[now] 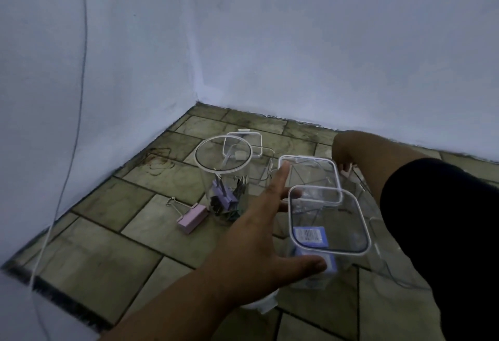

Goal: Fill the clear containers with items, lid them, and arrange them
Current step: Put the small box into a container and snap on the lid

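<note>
The arranging step looks in hand: the left hand (259,235), spread wide and empty, flanks the near box (328,232) at 5 o'clock; the right hand (344,151) reaches behind the far box (310,176), grip hidden. Next, close and slide them beside the round jar (224,176)

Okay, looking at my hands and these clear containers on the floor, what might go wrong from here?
1. The left hand is spread open against the near square container; a push might tip it into the square container behind.
2. The right hand is mostly hidden behind those containers, so its reach is blind.
3. The pink binder clip lies loose on the tiled floor beside the round container and may be left out.
</note>
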